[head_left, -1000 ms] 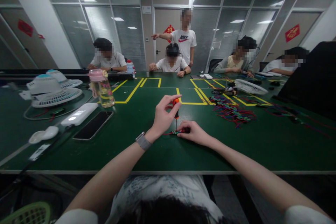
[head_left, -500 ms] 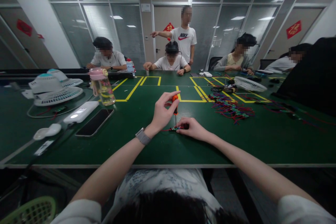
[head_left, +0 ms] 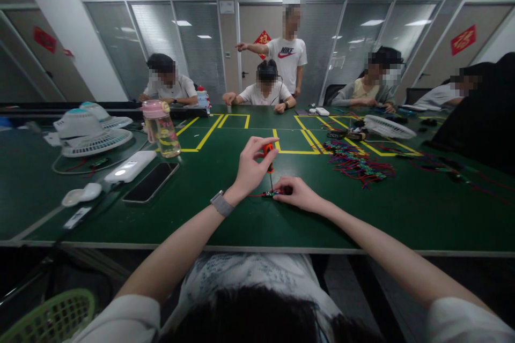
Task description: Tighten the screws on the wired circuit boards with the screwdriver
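Note:
An orange and black screwdriver [head_left: 269,159] stands nearly upright in the fingers of my left hand [head_left: 253,163], its thin shaft pointing down. The tip meets a small green circuit board [head_left: 267,194] with red wires, low on the table in front of me. My right hand [head_left: 298,194] rests on the table and pinches the right side of that board between thumb and fingers. Part of the board and some dark and red bits lie hidden under the right fingers. A watch with a grey band is on my left wrist.
On the green table [head_left: 201,228], a phone [head_left: 151,183], a white power bank [head_left: 131,166], a pink-lidded bottle [head_left: 163,128] and white fans [head_left: 86,131] stand left. Right lies a heap of wired circuit boards [head_left: 358,161], with a fan grille [head_left: 388,126] behind. Several people are across the table.
The whole view has shifted slightly. My left hand still holds the screwdriver on the board, now tilted a little more; my right hand keeps its pinch.

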